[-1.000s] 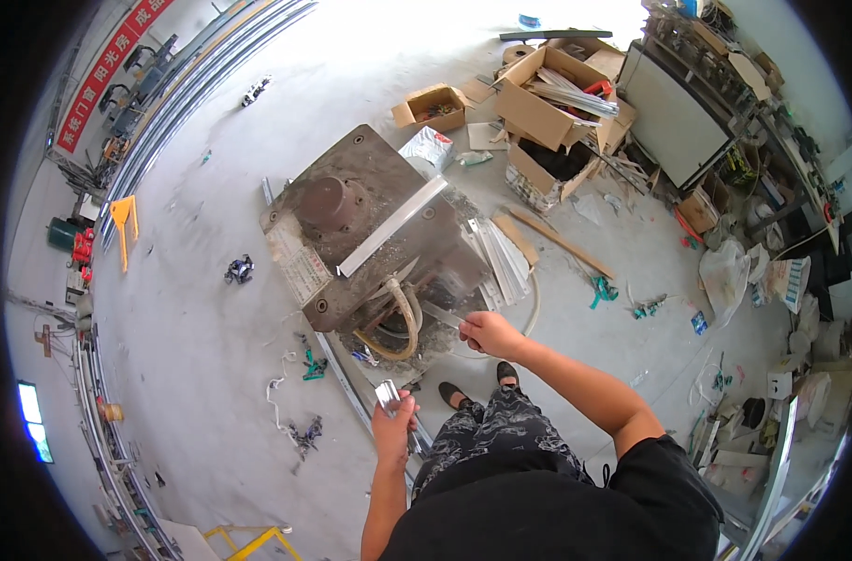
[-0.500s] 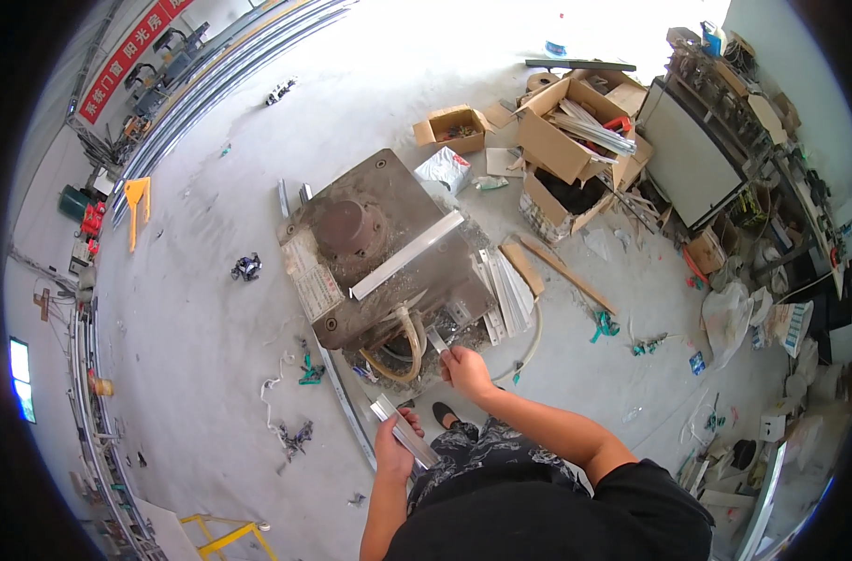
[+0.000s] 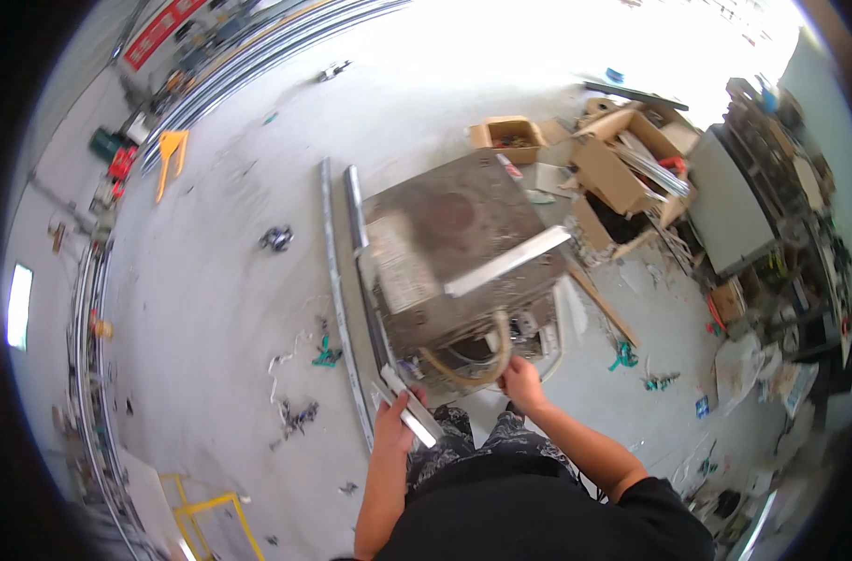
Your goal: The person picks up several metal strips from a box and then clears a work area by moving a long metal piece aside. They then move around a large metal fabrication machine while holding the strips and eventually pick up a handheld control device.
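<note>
— How many held?
— At least 1 strip (image 3: 419,427), clasped in the left hand (image 3: 394,427), near left of 1 machine (image 3: 463,245); 1 bar (image 3: 507,261) lies on that.
— Right hand (image 3: 521,381)?
— By 1 hose (image 3: 504,338); blurred, so I can't tell touch or grip.

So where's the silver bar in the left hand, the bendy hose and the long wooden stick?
Held silver bar (image 3: 420,425): head view, lower half.
Bendy hose (image 3: 504,338): head view, right side of its loop.
Long wooden stick (image 3: 604,307): head view, middle.
</note>
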Demonstrator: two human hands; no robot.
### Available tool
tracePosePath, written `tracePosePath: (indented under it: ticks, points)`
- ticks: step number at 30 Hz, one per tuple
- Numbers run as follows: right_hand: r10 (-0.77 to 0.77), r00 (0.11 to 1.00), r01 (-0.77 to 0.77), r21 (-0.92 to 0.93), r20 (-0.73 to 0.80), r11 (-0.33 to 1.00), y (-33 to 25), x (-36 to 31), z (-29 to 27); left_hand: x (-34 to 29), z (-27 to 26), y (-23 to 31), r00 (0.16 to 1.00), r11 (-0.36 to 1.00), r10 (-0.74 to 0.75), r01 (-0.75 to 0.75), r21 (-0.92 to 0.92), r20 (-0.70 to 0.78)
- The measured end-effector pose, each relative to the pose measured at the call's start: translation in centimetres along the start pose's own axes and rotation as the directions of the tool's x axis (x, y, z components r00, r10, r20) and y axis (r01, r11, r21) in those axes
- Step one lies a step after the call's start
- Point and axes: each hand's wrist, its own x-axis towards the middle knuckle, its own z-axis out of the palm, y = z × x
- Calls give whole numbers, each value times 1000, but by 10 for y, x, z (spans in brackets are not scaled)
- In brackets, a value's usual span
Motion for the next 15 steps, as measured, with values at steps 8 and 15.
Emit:
tracePosePath:
  ticks: [8,15]
  points:
    - [-29,993,43,134,-110,990,10,0,-2,25,0,60,995,996,84,-85,19,45]
    - [89,990,-89,6,-109,996,-12,-10,-4,28,15,67,981,1000,12,-14,6,195]
